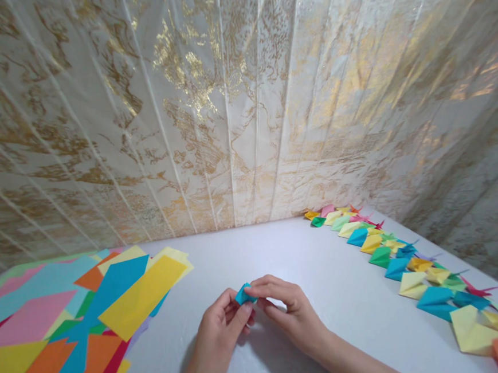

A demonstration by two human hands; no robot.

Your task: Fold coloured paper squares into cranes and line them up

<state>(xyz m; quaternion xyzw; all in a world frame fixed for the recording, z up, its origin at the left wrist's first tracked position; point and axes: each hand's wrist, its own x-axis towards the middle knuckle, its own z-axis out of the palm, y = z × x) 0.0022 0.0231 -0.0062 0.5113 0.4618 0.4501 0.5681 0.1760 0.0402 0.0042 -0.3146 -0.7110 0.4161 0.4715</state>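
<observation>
A small folded piece of blue paper (242, 294) is held up over the white table, near the middle of the head view. My left hand (222, 326) pinches it from the left, thumb in front and the other fingers curled behind. From the right, my right hand (286, 307) touches the top edge of the paper with its index fingertip, its thumb close below. The fingers hide part of the paper, so its full folded shape cannot be made out.
Loose coloured paper sheets (143, 295) overlap across the table's left side. Along the right edge of the white table (254, 249) run rows of folded paper figures (396, 268) in many colours. A gold-patterned curtain (227, 125) hangs behind.
</observation>
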